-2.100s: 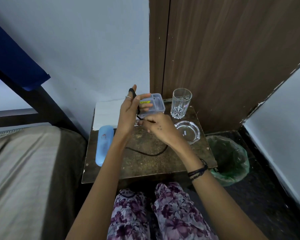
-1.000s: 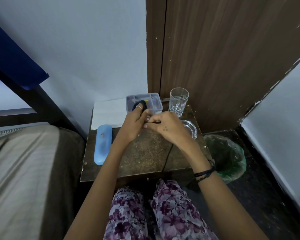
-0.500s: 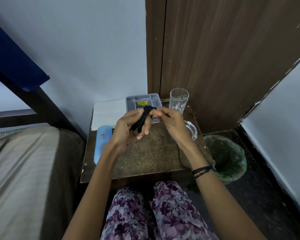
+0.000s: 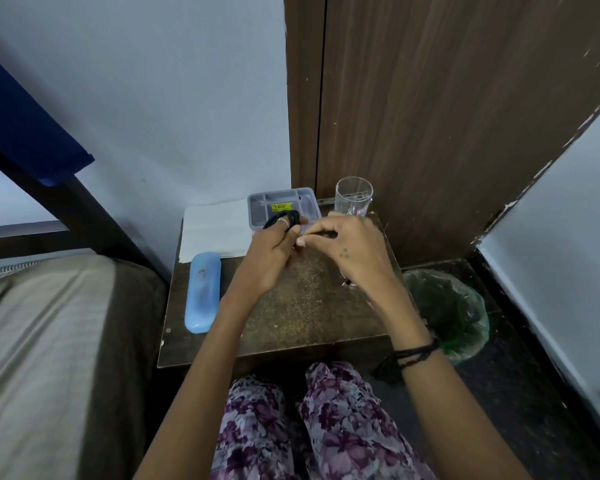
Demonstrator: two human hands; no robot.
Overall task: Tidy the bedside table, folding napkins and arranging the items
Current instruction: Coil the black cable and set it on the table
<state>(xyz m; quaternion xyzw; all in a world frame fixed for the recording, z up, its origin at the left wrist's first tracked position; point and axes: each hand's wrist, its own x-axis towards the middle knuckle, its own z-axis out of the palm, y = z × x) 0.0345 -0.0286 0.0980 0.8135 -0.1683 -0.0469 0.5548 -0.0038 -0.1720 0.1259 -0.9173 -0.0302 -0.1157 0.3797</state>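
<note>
Both hands meet above the back half of the brown bedside table. My left hand holds a coiled black cable looped over its fingers. My right hand pinches a strand of the same cable between thumb and fingers, right beside the left fingertips. Behind the hands lies a grey plastic box with a yellow sticker. A folded white napkin lies flat at the back left. A blue oblong case rests along the left edge. A clear drinking glass stands at the back right.
A bin lined with a green bag sits on the floor right of the table. A bed with a beige cover borders the left side. A wooden door panel and a pale wall rise behind. My floral-trousered knees are under the front edge.
The loose cable that trailed over the table has been wound into a coil on my left hand. Both hands have shifted a little towards the grey box, and my right hand now hides the glass ashtray.
</note>
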